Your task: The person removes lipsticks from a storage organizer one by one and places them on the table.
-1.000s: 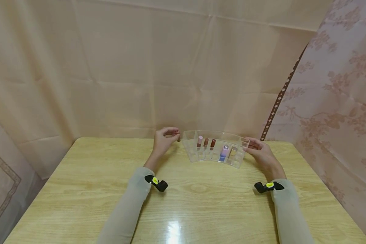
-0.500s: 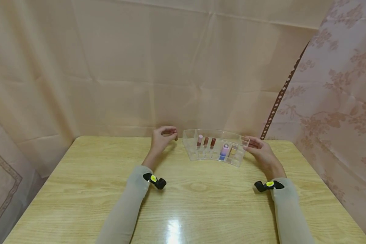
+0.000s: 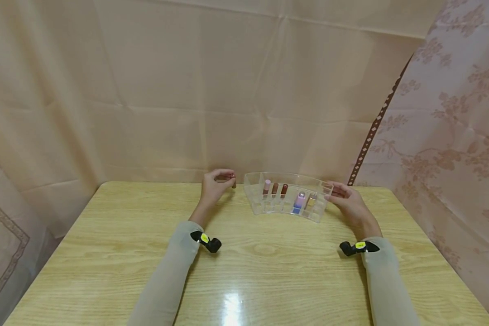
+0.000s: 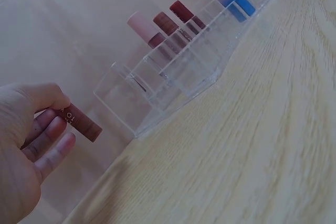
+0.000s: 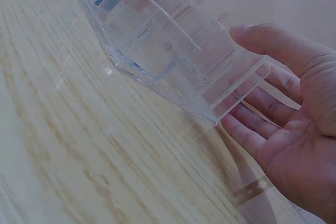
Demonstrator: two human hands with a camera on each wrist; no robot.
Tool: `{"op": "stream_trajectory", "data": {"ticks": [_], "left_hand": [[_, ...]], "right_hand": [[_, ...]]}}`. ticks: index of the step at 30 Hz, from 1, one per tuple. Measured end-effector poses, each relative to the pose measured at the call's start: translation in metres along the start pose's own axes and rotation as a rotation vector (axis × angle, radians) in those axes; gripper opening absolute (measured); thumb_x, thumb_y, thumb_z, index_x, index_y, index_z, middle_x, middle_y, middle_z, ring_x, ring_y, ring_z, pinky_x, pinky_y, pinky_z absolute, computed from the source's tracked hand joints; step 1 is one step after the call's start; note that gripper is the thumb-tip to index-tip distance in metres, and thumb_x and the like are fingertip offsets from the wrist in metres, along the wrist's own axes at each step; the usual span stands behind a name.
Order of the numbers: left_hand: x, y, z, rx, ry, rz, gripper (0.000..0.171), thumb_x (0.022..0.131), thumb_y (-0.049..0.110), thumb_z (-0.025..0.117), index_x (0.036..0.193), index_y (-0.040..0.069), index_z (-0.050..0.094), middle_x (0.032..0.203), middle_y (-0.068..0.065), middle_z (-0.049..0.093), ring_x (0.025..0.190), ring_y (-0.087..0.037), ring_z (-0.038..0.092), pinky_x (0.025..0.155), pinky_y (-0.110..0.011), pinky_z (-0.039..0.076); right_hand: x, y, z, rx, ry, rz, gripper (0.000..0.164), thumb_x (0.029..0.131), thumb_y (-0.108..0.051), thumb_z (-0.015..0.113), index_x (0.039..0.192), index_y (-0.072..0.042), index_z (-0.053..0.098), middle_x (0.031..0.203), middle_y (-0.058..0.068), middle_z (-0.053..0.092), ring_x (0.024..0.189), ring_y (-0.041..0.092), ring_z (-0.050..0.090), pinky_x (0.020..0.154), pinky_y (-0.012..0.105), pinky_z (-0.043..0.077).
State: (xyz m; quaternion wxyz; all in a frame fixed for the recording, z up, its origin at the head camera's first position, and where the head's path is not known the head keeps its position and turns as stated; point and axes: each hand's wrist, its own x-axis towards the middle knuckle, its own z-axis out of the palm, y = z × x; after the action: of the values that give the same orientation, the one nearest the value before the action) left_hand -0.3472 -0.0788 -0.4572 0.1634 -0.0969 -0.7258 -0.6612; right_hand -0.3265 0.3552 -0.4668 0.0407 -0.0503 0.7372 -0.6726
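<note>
My left hand [image 3: 215, 188] pinches a small brown-red lip gloss tube [image 4: 83, 123] with light lettering, between thumb and fingers. It hangs in the air just left of a clear acrylic organizer [image 4: 184, 72], apart from it. At the organizer's other end, my right hand [image 5: 294, 98] holds the end wall, thumb near the top edge and fingers behind. Three lip gloss tubes stand in the organizer: one with a pink cap [image 3: 266, 184], one brown [image 3: 275, 189], one dark red [image 3: 284, 190]. Right of them are a pink-and-blue bottle [image 3: 299, 202] and a small gold-toned bottle [image 3: 311, 201].
The organizer stands near the far edge of a wooden table [image 3: 244, 262]. Behind it hangs a beige curtain [image 3: 228, 90]; a floral pink cloth [image 3: 452, 136] covers the right side. A glare spot lies on the front of the tabletop.
My left hand has drifted slightly left, away from the organizer, with the lip gloss tube still pinched. My right hand keeps its place on the organizer.
</note>
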Motion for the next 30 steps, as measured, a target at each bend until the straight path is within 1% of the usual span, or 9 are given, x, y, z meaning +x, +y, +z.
{"op": "stream_trajectory", "data": {"ticks": [7,15,22,24,28,30], "left_hand": [[0.000,-0.002,0.000,-0.035,-0.001,-0.033,0.018,0.085,-0.007,0.076,0.103,-0.009,0.075,0.102,-0.028,0.073,0.081,-0.010,0.066,0.074,-0.014,0.057],[0.001,-0.006,0.003,-0.007,0.000,-0.007,0.018,0.083,-0.007,0.077,0.101,-0.009,0.075,0.100,-0.028,0.074,0.077,-0.007,0.066,0.071,-0.012,0.054],[0.000,-0.010,0.003,-0.007,0.004,0.017,0.021,0.083,-0.007,0.078,0.102,-0.012,0.074,0.101,-0.033,0.072,0.082,-0.022,0.070,0.069,-0.010,0.052],[0.000,-0.011,0.003,-0.004,0.001,0.010,0.021,0.083,-0.007,0.078,0.103,-0.012,0.074,0.102,-0.032,0.072,0.081,-0.020,0.070,0.070,-0.010,0.053],[0.001,-0.013,0.001,0.007,0.000,-0.006,0.020,0.083,-0.007,0.077,0.102,-0.010,0.075,0.100,-0.028,0.074,0.078,-0.010,0.067,0.071,-0.011,0.054],[0.000,-0.013,0.001,0.001,0.000,-0.008,0.019,0.083,-0.008,0.077,0.102,-0.009,0.075,0.100,-0.027,0.074,0.077,-0.006,0.066,0.071,-0.012,0.054]], "right_hand": [[0.000,0.001,0.000,0.004,0.000,-0.003,0.068,0.092,-0.012,0.076,0.150,0.001,0.042,0.126,-0.006,0.064,0.112,0.002,0.063,0.094,0.014,0.054],[0.001,0.000,-0.001,-0.031,0.006,0.004,0.069,0.092,-0.016,0.077,0.150,-0.002,0.043,0.128,-0.006,0.062,0.114,0.003,0.062,0.094,0.013,0.053],[0.001,0.000,0.000,0.003,0.004,-0.016,0.066,0.092,-0.012,0.076,0.149,0.000,0.044,0.127,-0.005,0.064,0.115,0.005,0.062,0.095,0.014,0.053],[0.001,0.001,0.000,0.007,0.006,-0.015,0.066,0.092,-0.012,0.076,0.149,0.000,0.044,0.126,-0.005,0.064,0.114,0.005,0.062,0.094,0.014,0.054],[0.002,0.001,0.000,0.001,0.009,-0.010,0.066,0.092,-0.013,0.077,0.149,-0.002,0.045,0.126,-0.007,0.064,0.115,0.004,0.062,0.094,0.014,0.053],[0.002,0.002,-0.001,0.001,0.009,-0.009,0.066,0.092,-0.014,0.077,0.149,-0.002,0.045,0.126,-0.006,0.063,0.115,0.004,0.062,0.094,0.014,0.053]]}}
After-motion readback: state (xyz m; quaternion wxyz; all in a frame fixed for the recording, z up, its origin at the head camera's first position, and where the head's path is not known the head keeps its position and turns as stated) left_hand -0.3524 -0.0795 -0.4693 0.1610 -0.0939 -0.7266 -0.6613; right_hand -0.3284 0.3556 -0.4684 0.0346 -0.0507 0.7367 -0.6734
